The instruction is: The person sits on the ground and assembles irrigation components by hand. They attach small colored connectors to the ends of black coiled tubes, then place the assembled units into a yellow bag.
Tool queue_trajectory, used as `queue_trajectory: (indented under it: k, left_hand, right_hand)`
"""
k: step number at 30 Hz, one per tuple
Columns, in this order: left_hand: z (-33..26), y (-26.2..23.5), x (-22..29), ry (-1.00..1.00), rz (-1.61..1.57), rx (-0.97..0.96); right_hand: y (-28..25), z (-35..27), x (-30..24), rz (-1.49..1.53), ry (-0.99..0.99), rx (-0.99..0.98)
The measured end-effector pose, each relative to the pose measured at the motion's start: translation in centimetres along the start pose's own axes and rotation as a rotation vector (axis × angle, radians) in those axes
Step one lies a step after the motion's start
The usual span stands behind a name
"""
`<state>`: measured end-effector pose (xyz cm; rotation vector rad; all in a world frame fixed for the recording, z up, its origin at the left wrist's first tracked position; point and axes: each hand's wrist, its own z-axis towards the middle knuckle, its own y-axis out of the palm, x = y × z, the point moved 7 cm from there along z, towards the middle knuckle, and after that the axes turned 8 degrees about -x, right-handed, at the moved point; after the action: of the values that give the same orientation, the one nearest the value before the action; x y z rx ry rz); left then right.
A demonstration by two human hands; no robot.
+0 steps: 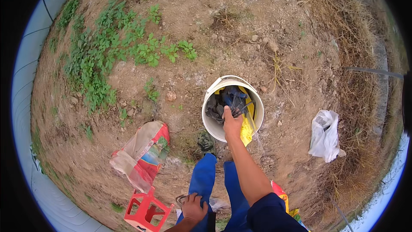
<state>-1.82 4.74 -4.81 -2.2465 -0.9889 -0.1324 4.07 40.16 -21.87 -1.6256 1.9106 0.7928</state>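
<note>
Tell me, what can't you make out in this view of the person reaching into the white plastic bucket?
- Bottom of the white plastic bucket: covered by dark and yellow bags.
- Right hand: its fingers are lost among those bags, grip unclear.
- Red plastic stool: cut off by the lower edge.
- Crumpled white plastic bag: contents hidden.

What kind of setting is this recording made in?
Outdoors, probably a farm plot or the inside of a plastic-covered growing tunnel: bare stony soil with green weeds, dry straw along one side, and pale sheeting curving around the edge. The right hand reaches into a white bucket.
</note>
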Motion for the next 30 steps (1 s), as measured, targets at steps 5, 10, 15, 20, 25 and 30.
queue_trajectory:
  k: [5,10,15,20,25,30]
  left_hand:
    - [-0.9,0.3,0.8,-0.032,-0.013,-0.018]
    - [-1.1,1.0,1.2,-0.019,-0.004,-0.003]
    - [-1.3,1.5,2.2,-0.046,0.019,-0.015]
    - [-1.9,4.0,2.2,-0.071,-0.012,-0.022]
    - [-2.9,5.0,3.4,-0.140,-0.083,-0.023]
    - [-5.8,1.2,8.4,0.021,-0.358,0.308]
  right_hand:
    - [-4.5,-7.4,-3.1,0.014,0.147,-0.034]
    - [-5.5,-14.6,-8.4,0.035,0.251,-0.102]
    - [-7.9,-19.9,-10.2,-0.069,0.232,-0.219]
    - [-9.2,-24.5,-11.8,-0.239,0.195,-0.403]
    - [-11.0,-27.6,-10.4,-0.307,0.200,-0.478]
    - [-12.2,-29.6,-9.5,-0.442,0.280,-0.635]
